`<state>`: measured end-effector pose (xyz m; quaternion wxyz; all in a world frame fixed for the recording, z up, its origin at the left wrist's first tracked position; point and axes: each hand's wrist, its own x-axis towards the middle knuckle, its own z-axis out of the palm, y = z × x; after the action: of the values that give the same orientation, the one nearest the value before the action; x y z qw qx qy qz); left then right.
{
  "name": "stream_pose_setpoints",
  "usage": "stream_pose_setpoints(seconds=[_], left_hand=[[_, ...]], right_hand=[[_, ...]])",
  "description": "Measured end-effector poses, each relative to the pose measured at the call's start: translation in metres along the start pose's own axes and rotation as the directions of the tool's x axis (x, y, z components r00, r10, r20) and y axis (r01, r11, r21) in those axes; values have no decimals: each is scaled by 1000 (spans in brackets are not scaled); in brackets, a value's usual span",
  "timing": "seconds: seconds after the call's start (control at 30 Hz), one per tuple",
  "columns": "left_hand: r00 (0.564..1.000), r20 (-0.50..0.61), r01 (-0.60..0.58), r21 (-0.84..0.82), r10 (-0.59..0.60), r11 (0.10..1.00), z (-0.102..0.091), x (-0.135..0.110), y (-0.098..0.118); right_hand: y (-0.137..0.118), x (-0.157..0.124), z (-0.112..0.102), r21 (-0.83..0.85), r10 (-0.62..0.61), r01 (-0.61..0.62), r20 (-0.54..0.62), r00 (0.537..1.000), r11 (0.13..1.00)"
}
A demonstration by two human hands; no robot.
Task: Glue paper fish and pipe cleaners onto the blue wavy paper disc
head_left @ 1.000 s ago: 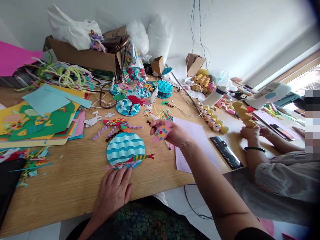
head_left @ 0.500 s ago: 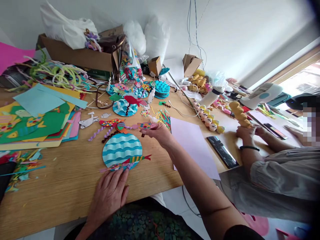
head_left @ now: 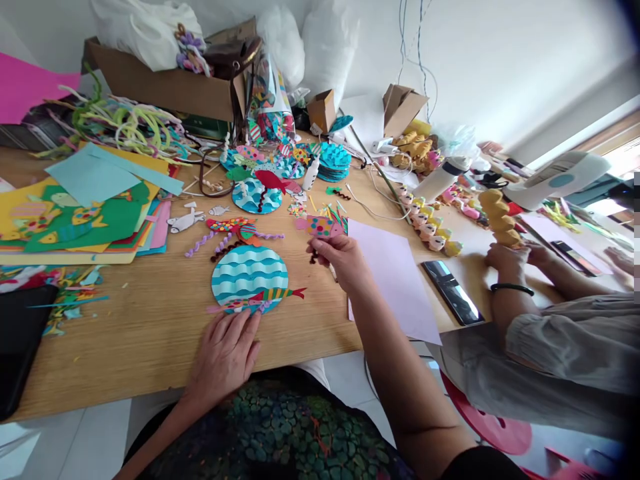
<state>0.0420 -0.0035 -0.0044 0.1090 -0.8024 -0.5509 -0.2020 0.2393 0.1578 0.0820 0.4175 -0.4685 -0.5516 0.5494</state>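
My right hand (head_left: 343,259) is closed in a pinch on a pink polka-dot paper fish (head_left: 320,227), held above the table. A dark brown curly pipe cleaner (head_left: 314,256) hangs below the fish; whether it is attached I cannot tell. Under that hand a small white pointed tip (head_left: 333,272) shows, mostly hidden. My left hand (head_left: 225,348) lies flat, its fingertips at the lower edge of a round blue disc (head_left: 250,267) with pale wavy strips. Along the disc's lower part lie a striped fish with a red tail (head_left: 280,293) and a pink spotted fish (head_left: 227,305).
Beyond the disc lie a red spotted fish (head_left: 227,225) and curly purple pipe cleaners (head_left: 200,244). A lilac sheet (head_left: 390,280) and a phone (head_left: 453,291) are on the right. Coloured paper (head_left: 90,173) is stacked left. At right, another person's hands (head_left: 507,257) hold a yellow bumpy piece.
My right hand has carried the pink fish rightward, away from the disc and the red fish. My left hand stays at the disc's edge. The whole view has shifted slightly.
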Motion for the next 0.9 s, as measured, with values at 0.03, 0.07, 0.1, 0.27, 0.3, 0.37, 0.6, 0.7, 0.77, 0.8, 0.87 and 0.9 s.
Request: stream_pose_setpoints(seconds=[0.03, 0.07, 0.1, 0.27, 0.3, 0.37, 0.6, 0.7, 0.77, 0.8, 0.87, 0.9], left_hand=[[1000, -2, -4, 7, 4, 1000, 0, 0, 0], [1000, -1, -6, 11, 6, 1000, -1, 0, 1], [1000, 6, -5, 13, 5, 1000, -1, 0, 1], [998, 52, 28, -12, -27, 1000, -4, -1, 3], [998, 56, 33, -20, -32, 999, -4, -1, 3], [998, 53, 36, -32, -34, 999, -4, -1, 4], [998, 35, 44, -24, -43, 999, -5, -1, 5], [998, 50, 28, -23, -27, 999, -6, 0, 4], [999, 47, 16, -35, -14, 999, -7, 0, 4], [999, 43, 15, -41, -13, 999, -7, 1, 4], [999, 42, 19, -57, -16, 998, -8, 1, 4], [999, 45, 21, -64, -18, 998, -8, 2, 4]], right_hand=[[-1, -8, -7, 5, -8, 8, -49, 999, 1000], [-1, -16, -13, 13, -6, 7, -94, 996, 1000], [-2, -25, -19, 36, -5, 9, -131, 991, 999], [-1, -61, -31, 122, 23, -6, -139, 990, 993], [0, -64, -31, 115, 18, -2, -139, 990, 993], [1, -68, -28, 80, 11, -1, -132, 991, 997], [-3, -83, -11, -18, -10, 19, 390, 921, 1000], [-1, -89, -7, -116, 7, 68, 549, 836, 991], [3, -89, -4, -189, -5, 150, 606, 795, 971], [5, -88, -2, -214, -10, 189, 637, 771, 958], [8, -84, 4, -252, -1, 250, 701, 713, 935], [9, -83, 7, -268, 7, 273, 726, 688, 924]])
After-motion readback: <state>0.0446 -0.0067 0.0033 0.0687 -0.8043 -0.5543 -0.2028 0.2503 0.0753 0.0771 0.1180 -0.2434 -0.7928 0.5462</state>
